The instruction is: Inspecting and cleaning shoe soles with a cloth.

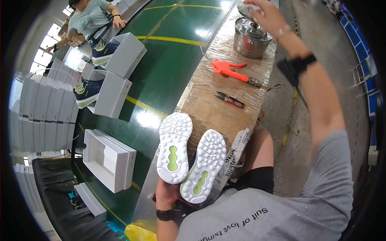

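Observation:
A pair of shoes, soles up, leans at the front of the wrapped bench. The left-hand shoe (173, 148) and the right-hand shoe (204, 166) both show white studded soles with green inserts. My left hand (167, 192) is closed under their heels, its fingers partly hidden. At the far end of the bench my right hand (266, 15) is closed on a white wad (249, 4), perhaps cloth, by a round metal lid or dish (246, 11). Just nearer stands a lidded steel pot (252, 38). An orange air blow gun (229, 70) and thread snips (230, 99) lie between pot and shoes.
Left of the bench, a green conveyor belt (157, 60) carries a white shoebox (108, 160) and two boxes with navy shoes (86, 93). White boxes (48, 96) are stacked farther left. A co-worker (90, 20) stands across the belt. A yellow bag (140, 232) is near my left arm.

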Tool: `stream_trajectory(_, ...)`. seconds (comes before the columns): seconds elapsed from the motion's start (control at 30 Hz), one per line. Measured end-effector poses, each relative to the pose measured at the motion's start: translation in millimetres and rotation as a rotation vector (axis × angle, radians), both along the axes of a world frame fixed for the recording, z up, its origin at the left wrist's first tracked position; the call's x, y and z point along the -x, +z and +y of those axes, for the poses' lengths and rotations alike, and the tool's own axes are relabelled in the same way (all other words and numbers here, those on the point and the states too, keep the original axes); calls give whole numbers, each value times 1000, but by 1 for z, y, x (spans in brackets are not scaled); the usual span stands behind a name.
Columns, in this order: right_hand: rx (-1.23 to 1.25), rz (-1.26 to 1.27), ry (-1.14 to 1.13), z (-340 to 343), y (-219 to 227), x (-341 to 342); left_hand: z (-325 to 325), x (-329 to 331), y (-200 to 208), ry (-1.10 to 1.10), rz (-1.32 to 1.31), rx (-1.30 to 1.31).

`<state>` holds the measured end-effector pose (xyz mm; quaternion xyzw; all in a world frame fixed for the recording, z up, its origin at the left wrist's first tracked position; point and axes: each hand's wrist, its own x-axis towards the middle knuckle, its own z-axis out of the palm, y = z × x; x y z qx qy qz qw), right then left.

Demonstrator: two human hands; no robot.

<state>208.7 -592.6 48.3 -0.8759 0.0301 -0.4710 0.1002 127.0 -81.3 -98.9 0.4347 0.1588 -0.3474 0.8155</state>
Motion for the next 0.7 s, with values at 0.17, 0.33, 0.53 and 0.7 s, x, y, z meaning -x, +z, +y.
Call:
stream_trajectory(0.17,-207,122,583,157,-82,90,-10,0,8,-26,-95,-72)
stream_trajectory(0.33,-350,319,675,220,-139,115,-23,-1,7,0,-35,40)
stream_trajectory(0.53,-298,465,600,215,-144,89,-29,-3,0,-15,-36,69)
stream_trajectory(0.7,-119,275,733,240,-140,107,-29,-4,2,-10,2,116)
